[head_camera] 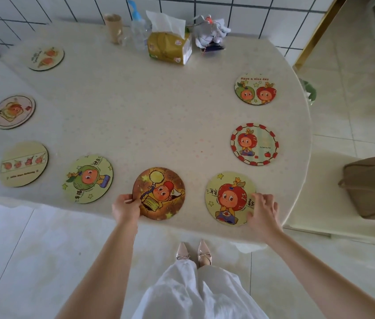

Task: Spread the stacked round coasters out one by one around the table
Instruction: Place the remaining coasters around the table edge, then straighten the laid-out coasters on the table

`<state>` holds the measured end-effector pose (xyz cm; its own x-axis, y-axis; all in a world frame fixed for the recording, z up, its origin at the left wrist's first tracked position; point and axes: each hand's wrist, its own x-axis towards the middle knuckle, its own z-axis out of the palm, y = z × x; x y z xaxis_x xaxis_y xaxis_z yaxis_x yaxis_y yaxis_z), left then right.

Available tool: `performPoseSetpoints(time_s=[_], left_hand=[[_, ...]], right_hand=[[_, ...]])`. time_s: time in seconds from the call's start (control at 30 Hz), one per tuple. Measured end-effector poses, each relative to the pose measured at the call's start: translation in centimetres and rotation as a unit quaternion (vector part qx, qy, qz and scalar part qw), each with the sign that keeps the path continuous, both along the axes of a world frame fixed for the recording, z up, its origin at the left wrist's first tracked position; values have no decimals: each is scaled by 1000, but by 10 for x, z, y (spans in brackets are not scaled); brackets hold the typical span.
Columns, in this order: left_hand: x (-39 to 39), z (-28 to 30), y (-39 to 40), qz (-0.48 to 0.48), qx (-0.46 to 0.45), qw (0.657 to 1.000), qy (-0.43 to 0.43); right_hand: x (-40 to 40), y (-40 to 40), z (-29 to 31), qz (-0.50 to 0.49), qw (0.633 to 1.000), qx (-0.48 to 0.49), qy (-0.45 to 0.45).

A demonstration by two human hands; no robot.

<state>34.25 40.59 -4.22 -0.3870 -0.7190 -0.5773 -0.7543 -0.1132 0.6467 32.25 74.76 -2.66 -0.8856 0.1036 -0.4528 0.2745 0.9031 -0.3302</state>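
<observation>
From my remote seat I looked first at the containers along the far edge of the table (149,125): a gold soft-pack tissue box (169,48) had a white sheet standing out of its top slot, a clear plastic bottle (139,31) with a blue cap strap stood just left of it, and a tan paper cup (113,27) stood further left; I could not tell what either held. Right of the tissues lay a crumpled white bundle (210,34). The tabletop was pale speckled stone with a rounded right end, set against a white tiled wall. Eight flat round coasters lay spread singly around it, none stacked: three pale ones down the left side (46,58) (14,112) (23,163), a green cartoon coaster (87,178) near the front, and two on the right, one lettered "Have a nice day" (255,89) and one with a red checked rim (254,144). The left hand (125,209) pinched the left rim of the brown-orange coaster (158,193) between thumb and fingers at the near edge. The right hand (262,211) rested with fingers loosely spread, tips on the right rim of the yellow apple-face coaster (230,198), gripping nothing. A tan bag (373,187) sat at the far right off the table.
</observation>
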Motion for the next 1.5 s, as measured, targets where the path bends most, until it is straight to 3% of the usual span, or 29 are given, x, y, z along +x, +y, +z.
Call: performPoseSetpoints(time_s=[0.13,0.27,0.37,0.5,0.57,0.8,1.07,1.3,1.5], left_hand=[[17,2,14,123,152,979,52],[30,-3,36,166,199,962,84],[33,-9,39,142,159,974,77],[34,-7,27,-40,-12,999,-21],[33,0,12,-67,-44,996,-33],[26,19,-65,-54,-64,996,-21],[26,15,-218,-1,-48,999,-9],[-3,28,-371,-83,-99,991,-44],[-21,23,-411,-146,-131,979,-63]], right_hand=[[1,1,2,4,1000,-1,-1],[4,0,4,22,1000,10,0],[9,-4,4,47,999,20,-1],[15,-12,8,63,997,34,-15],[12,-24,12,61,998,17,-15],[-10,-109,21,132,989,-56,-29],[-41,-274,20,195,977,-86,-23],[-48,-408,16,135,986,-91,-34],[-61,-463,18,108,993,-38,-6]])
